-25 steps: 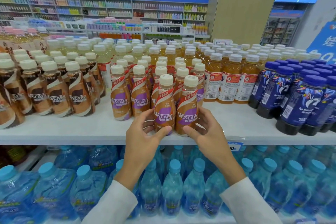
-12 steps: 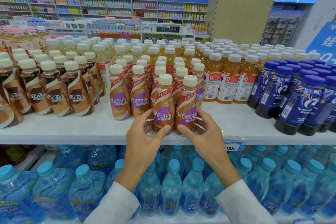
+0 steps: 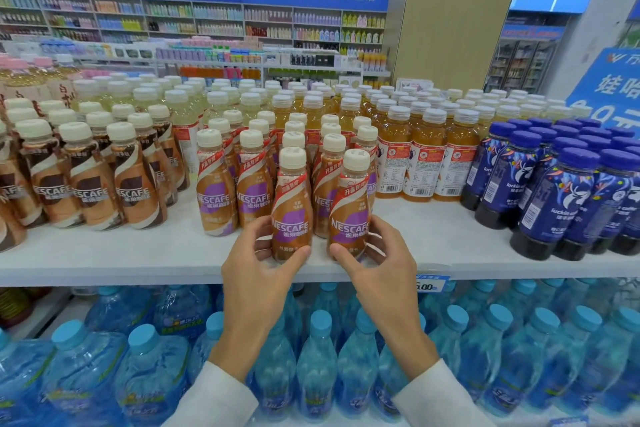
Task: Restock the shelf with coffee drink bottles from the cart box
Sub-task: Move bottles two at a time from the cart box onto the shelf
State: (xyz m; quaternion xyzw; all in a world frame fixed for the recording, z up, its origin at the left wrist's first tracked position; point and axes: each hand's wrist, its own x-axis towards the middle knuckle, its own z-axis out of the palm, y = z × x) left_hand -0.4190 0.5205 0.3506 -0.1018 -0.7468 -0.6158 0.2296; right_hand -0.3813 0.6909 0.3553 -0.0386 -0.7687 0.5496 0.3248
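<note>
Two purple-label Nescafe coffee bottles stand upright at the front of the white shelf [image 3: 138,253]. My left hand [image 3: 258,274] grips the base of the left coffee bottle [image 3: 291,208], thumb in front and fingers behind. Around the base of the right coffee bottle [image 3: 349,215] my right hand [image 3: 377,270] holds the same way. Behind them stand rows of the same purple-label bottles [image 3: 214,191]. The cart box is out of view.
Brown-label Nescafe bottles [image 3: 135,184] fill the shelf's left part, orange tea bottles [image 3: 422,163] the middle right, dark blue Luckin bottles [image 3: 554,204] the far right. Blue water bottles [image 3: 318,364] crowd the shelf below. A price tag [image 3: 431,282] hangs on the edge.
Both hands have kept their hold on the two front bottles, which stay at the shelf's front edge. The right bottle now stands a little apart from the left one.
</note>
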